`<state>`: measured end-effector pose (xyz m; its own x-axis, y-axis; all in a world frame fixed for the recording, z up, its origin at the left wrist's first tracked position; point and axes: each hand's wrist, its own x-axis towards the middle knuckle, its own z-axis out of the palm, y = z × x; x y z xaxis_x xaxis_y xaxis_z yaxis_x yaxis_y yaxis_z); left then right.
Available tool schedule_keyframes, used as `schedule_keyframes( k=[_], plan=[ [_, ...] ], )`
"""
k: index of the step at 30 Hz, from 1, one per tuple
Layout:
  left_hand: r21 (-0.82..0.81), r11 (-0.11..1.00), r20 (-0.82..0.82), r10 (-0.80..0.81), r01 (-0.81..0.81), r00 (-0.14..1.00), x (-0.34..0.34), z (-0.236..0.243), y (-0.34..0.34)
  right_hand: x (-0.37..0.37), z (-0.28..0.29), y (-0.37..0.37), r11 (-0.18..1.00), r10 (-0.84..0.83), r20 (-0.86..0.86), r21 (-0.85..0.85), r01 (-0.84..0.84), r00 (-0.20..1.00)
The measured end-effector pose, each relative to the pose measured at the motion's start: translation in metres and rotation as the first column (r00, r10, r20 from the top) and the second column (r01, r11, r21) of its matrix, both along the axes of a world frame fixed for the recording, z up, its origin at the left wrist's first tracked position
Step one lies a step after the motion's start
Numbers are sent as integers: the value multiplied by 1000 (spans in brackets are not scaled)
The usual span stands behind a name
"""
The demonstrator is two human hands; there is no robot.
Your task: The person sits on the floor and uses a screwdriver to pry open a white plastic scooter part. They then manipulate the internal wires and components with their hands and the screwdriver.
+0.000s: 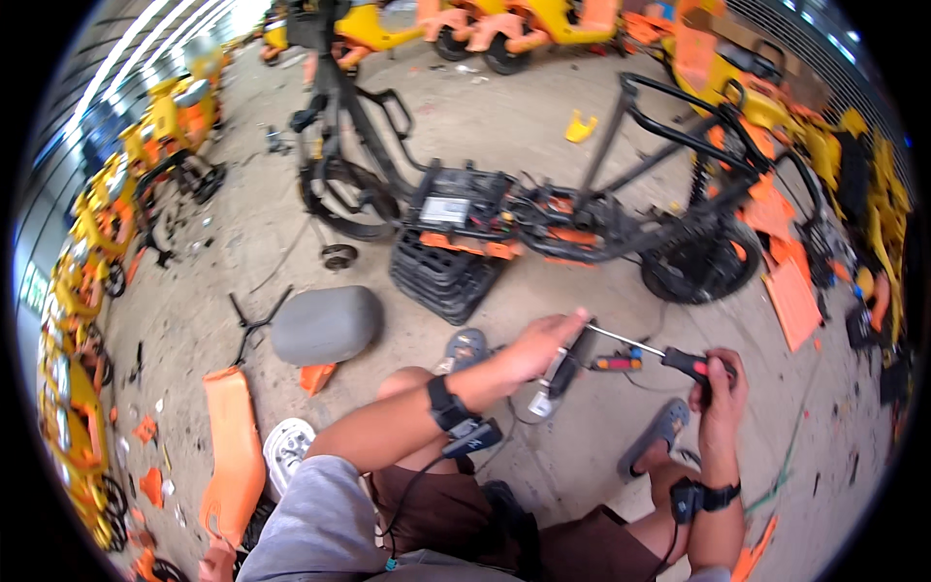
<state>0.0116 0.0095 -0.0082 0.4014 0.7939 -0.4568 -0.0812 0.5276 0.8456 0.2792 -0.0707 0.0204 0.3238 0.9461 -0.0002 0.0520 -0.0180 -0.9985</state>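
Note:
My left hand (539,346) grips a small black and silver part (562,373) held low in front of my knees. My right hand (719,386) is closed on the black and red handle of a screwdriver (652,351). Its metal shaft reaches left and its tip meets the top of the part by my left fingers. A short bundle of red and blue wires (617,364) hangs beside the part. Both wrists wear black straps.
A stripped black scooter frame (543,209) rests on a stack of black crates (441,276) just ahead. A grey seat cushion (325,325) and an orange panel (233,451) lie at my left. Orange panels (790,296) are scattered at right. Yellow and orange scooters (87,252) line the edges.

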Motion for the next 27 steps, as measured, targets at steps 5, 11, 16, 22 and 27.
schedule_keyframes(
  k=[5,11,16,22,27],
  plan=[
    [61,995,3,78,-78,997,-7,2,-5,-8,8,4,999,32,-1,-20,-32,999],
    [92,991,-50,102,-97,994,2,21,-4,12,1,4,985,170,-66,15,-170,983],
    [291,954,-152,114,-66,982,-6,2,3,2,-6,3,993,105,-81,-47,-109,991],
    [242,968,-5,62,-60,998,-9,1,4,5,3,2,984,131,-137,-104,-146,982],
    [277,949,45,142,-149,989,-11,2,1,1,6,6,967,146,-225,-173,-187,963]
  ],
)
